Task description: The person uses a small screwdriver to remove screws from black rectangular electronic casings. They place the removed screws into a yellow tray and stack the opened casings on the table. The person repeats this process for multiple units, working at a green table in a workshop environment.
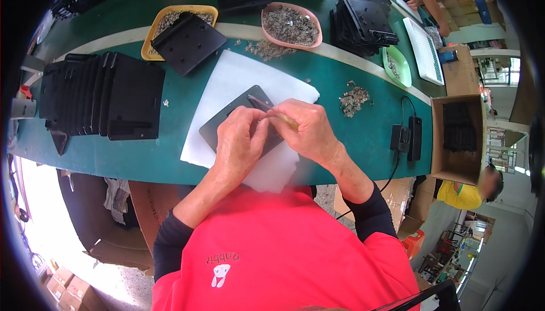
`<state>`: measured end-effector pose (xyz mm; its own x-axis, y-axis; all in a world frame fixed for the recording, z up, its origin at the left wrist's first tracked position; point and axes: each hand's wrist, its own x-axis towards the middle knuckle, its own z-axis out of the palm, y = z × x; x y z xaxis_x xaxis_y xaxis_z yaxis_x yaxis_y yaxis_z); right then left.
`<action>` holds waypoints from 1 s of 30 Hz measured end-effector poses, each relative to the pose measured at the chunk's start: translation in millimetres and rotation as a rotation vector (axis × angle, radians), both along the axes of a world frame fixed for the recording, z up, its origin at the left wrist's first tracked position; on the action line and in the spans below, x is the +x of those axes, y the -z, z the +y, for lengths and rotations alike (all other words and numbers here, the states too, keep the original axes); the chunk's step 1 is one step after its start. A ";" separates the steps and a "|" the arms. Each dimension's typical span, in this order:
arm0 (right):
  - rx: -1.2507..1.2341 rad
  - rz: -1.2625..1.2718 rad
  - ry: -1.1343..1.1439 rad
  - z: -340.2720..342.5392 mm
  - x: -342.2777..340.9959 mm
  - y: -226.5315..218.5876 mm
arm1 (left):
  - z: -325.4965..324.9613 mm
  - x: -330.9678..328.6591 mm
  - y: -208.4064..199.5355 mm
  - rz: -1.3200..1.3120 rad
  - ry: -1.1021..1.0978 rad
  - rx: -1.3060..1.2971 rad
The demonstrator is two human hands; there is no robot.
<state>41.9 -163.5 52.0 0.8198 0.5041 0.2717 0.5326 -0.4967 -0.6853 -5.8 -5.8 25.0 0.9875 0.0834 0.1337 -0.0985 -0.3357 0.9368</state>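
Seen from the head camera, the right hand (pixel 309 131) grips a slim tool (pixel 261 105), its tip angled over a dark plate (pixel 211 130); the plate lies on a white sheet (pixel 238 75) under both hands. The left hand (pixel 243 138) has thumb and forefinger drawn close; I can't tell what's between them. Beyond, a yellow tray (pixel 150 34) of small metal bits has a black panel (pixel 190 44) across it, a pink bowl (pixel 292 46) is heaped with bits, a green bowl (pixel 401 60) holds fewer, and a cardboard box (pixel 457 169) contains black panels
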 end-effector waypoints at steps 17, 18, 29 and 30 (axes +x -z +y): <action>-0.184 0.005 -0.138 -22.6 25.9 4.6 | 11.7 2.2 0.6 0.220 -0.053 -0.216; -0.194 -0.005 -0.157 -23.1 29.1 6.8 | 12.6 3.8 4.1 0.232 -0.049 -0.232; -0.463 -0.143 -0.262 -15.3 31.2 1.3 | 14.1 5.6 11.0 0.226 -0.024 -0.233; -0.505 -0.180 -0.290 -14.2 31.4 -0.4 | 14.2 5.6 11.2 0.229 -0.027 -0.237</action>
